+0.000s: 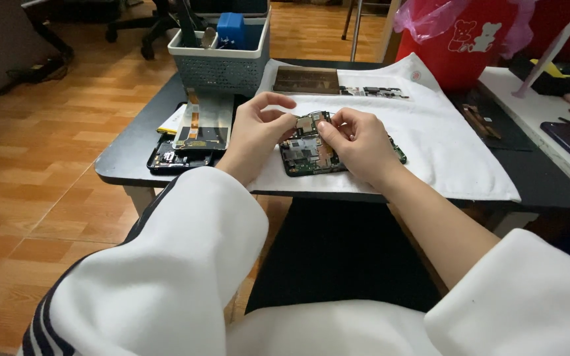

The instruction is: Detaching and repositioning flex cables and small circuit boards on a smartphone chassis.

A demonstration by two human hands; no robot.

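Already stripped of its casing, the green circuit board [308, 155] lies under both hands on the white cloth [456, 151] — left hand [255, 135] and right hand [357, 142] fingertips pinch a small part at its top edge, not yet freed.

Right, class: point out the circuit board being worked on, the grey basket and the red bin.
circuit board [301, 157], head view, on its bare lower left part.
grey basket [219, 69], head view, on its perforated front wall.
red bin [453, 62], head view, on its front wall.
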